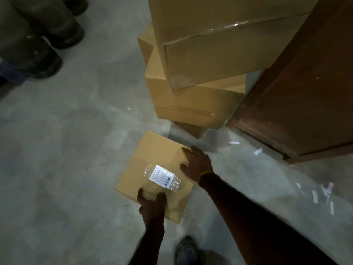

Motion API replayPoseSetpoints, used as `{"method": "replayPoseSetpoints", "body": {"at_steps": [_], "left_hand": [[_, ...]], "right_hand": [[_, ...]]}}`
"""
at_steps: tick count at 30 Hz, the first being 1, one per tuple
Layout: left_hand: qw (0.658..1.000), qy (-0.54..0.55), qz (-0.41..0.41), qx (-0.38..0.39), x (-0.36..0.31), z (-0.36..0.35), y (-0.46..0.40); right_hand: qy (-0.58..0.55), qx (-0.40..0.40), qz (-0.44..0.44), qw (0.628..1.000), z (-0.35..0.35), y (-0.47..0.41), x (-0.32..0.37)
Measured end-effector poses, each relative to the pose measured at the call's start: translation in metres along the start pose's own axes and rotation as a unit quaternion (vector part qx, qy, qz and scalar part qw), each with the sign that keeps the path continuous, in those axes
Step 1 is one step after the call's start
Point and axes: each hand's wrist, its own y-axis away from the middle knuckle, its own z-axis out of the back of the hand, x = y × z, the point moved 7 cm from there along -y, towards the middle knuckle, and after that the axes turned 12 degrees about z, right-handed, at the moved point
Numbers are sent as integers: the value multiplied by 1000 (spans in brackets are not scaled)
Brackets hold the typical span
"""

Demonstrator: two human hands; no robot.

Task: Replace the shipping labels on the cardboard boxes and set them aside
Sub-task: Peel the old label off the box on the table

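- A stack of cardboard boxes (200, 73) is rising at twelve o'clock, beside a brown wooden panel (305, 92) at two o'clock; no labels are showing on their visible faces, so these are probably waiting their turn, though I cannot tell for certain.
- A flat cardboard box (152, 163) is lying on the concrete floor (66, 150) at the centre, just below the stack.
- A white shipping label (162, 175) under clear film is sitting on the box top, toward its four o'clock side; it is looking intact, so this box seems freshly relabelled and ready for setting aside.
- The right hand (196, 164) is reaching from five o'clock, fingers spread and resting over the box's three o'clock edge, thumb on top; a yellow band (205, 174) is circling the wrist.
- The left hand (151, 204) is gripping the six o'clock edge, fingers curling round it.
- Paper strips (322, 192) are littering the floor at four o'clock, likely peeled backing.
- A shoe (186, 249) is showing at six o'clock.
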Motion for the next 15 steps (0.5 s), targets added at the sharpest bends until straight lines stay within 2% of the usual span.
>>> {"method": "replayPoseSetpoints", "body": {"at_steps": [2, 4, 6, 9, 12, 13, 15], "left_hand": [[1000, 14, -13, 14, 2, 1, 5], [999, -23, -37, 3, 7, 4, 17], [995, -74, -62, -1, 11, 5, 42], [990, -121, -69, -3, 6, 12, 113], [973, -204, -104, 7, 1, 20, 201], [968, -215, -130, 4, -2, 25, 226], [976, -186, -106, 37, -12, 36, 280]], "right_hand": [[6, -14, -22, 1000, 6, 14, -5], [5, -45, -48, 998, 17, 39, -13], [13, -125, -42, 991, 38, 78, -15], [-44, -199, -34, 978, 70, 154, -22], [-43, -271, -54, 960, 125, 247, -17], [-47, -290, -74, 953, 146, 277, -15], [-32, -291, -117, 949, 188, 335, -10]]}}
